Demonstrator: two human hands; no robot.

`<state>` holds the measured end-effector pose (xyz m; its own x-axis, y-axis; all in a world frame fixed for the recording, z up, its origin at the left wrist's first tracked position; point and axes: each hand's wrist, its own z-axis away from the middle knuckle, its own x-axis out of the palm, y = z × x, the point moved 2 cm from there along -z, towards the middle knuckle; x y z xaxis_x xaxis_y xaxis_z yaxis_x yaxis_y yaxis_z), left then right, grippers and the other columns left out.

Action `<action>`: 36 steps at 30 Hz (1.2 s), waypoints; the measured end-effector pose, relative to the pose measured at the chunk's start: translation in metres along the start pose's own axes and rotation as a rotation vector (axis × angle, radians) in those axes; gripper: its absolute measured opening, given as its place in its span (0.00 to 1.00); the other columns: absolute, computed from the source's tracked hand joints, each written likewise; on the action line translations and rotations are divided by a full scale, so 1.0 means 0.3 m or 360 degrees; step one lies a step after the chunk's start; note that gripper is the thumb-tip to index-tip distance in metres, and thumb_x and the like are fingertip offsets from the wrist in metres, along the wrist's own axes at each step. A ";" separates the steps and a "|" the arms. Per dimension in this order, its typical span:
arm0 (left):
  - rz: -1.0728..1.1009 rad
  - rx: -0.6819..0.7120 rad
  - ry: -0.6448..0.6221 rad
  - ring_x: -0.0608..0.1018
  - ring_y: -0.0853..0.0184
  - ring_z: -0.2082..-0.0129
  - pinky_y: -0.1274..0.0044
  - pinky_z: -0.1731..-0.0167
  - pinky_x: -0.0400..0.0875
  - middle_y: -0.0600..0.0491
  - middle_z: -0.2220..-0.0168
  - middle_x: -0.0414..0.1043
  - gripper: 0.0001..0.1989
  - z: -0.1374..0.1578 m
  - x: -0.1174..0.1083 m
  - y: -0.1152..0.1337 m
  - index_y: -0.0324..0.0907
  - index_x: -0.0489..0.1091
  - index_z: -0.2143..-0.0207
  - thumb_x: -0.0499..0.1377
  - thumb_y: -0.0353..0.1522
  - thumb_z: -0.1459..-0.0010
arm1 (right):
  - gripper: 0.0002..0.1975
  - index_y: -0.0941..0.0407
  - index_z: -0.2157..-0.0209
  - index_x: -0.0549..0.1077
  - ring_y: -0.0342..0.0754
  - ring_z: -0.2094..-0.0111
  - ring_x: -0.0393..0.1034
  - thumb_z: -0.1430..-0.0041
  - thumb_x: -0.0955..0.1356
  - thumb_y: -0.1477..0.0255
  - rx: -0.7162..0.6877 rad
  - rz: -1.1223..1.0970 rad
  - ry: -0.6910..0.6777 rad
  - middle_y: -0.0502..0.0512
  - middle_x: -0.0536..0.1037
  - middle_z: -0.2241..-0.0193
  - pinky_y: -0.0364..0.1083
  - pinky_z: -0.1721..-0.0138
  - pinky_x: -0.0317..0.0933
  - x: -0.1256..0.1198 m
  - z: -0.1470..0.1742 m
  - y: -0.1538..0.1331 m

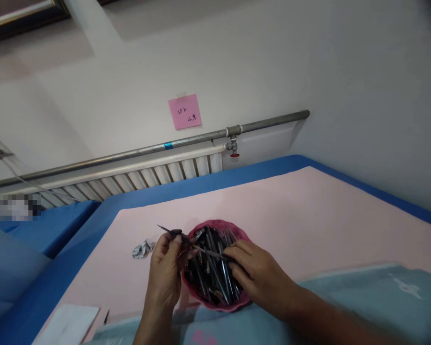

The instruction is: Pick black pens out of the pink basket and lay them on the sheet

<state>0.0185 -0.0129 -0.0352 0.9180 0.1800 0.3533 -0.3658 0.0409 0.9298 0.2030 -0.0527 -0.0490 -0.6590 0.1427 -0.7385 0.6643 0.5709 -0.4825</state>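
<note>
My left hand [165, 275] pinches a dark, slender pen part [168, 231] whose thin tip points up and to the left. From there a thin, partly clear pen refill [209, 252] slants down to my right hand [264, 275], closed on its dark end. Whether the two pieces are joined is hidden by my left fingers. Under both hands stands a pink basket [221, 223] filled with many dark and clear pen pieces [211, 280]. A crumpled bit of printed paper or wrapper [142, 249] lies left of my left hand.
The basket rests on a pink sheet [309, 220] over a blue table [273, 165]. White paper [70, 323] and a small dark object [107, 316] lie at the lower left. A radiator [147, 179] and a metal pipe [129, 154] run along the wall behind.
</note>
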 end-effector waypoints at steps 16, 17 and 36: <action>-0.0032 0.0010 0.0010 0.74 0.72 0.72 0.77 0.71 0.74 0.55 0.73 0.70 0.12 0.004 0.001 -0.002 0.38 0.67 0.70 0.64 0.34 0.57 | 0.11 0.57 0.62 0.70 0.49 0.67 0.66 0.44 0.61 0.81 -0.0204 0.0123 0.0118 0.57 0.71 0.69 0.48 0.66 0.64 -0.020 -0.001 -0.007; -0.0032 0.0015 0.0017 0.74 0.72 0.72 0.77 0.71 0.74 0.55 0.73 0.70 0.12 0.005 0.002 -0.002 0.38 0.67 0.70 0.64 0.34 0.57 | 0.12 0.57 0.62 0.70 0.49 0.66 0.66 0.44 0.60 0.81 -0.0189 0.0102 0.0102 0.57 0.71 0.68 0.48 0.66 0.64 -0.020 0.000 -0.008; -0.0129 -0.0198 -0.0292 0.74 0.71 0.72 0.78 0.71 0.72 0.54 0.71 0.70 0.11 0.043 0.048 -0.052 0.38 0.68 0.69 0.63 0.35 0.54 | 0.10 0.52 0.61 0.70 0.45 0.63 0.68 0.43 0.62 0.76 0.0358 -0.0478 0.0012 0.51 0.74 0.65 0.46 0.62 0.62 -0.002 -0.003 0.001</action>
<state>0.0393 -0.0235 -0.0431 0.9534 -0.0102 0.3015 -0.2955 0.1707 0.9400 0.2032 -0.0518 -0.0484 -0.8383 0.0021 -0.5452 0.5012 0.3965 -0.7691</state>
